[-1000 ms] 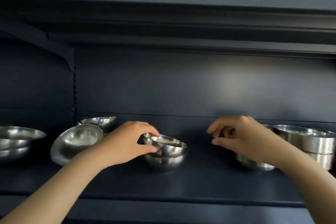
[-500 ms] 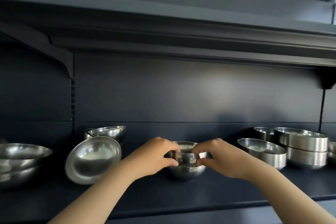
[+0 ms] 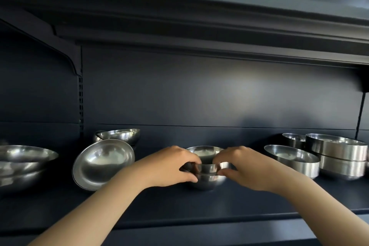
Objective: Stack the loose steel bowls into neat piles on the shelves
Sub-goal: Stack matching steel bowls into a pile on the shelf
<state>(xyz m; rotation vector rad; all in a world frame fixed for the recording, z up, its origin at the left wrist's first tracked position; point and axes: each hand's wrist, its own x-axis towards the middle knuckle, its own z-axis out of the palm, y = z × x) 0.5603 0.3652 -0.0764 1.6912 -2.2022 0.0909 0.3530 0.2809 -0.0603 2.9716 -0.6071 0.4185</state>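
Left hand: your left hand (image 3: 169,167) pinches the near-left rim of the small bowl pair (image 3: 207,173) at centre frame, thumb low and fingers over the edge, so the pile cannot slide.
Right hand: your right hand (image 3: 239,166) grips the opposite rim the same way; with a hand on each side you can square the top bowl into the one under it.
Small pair: it sits on the dark shelf (image 3: 179,205), the upper bowl nested nearly level.
Tilted bowl: the wide bowl (image 3: 103,163) left of centre leans on its rim, seemingly against the bowl behind (image 3: 119,136), so it reads as loose.
Right side: a shallow bowl (image 3: 293,160) stands alone beside the straight-walled stack (image 3: 339,156), likely waiting for a match.
Far left: the big bowls (image 3: 24,163) already nest.
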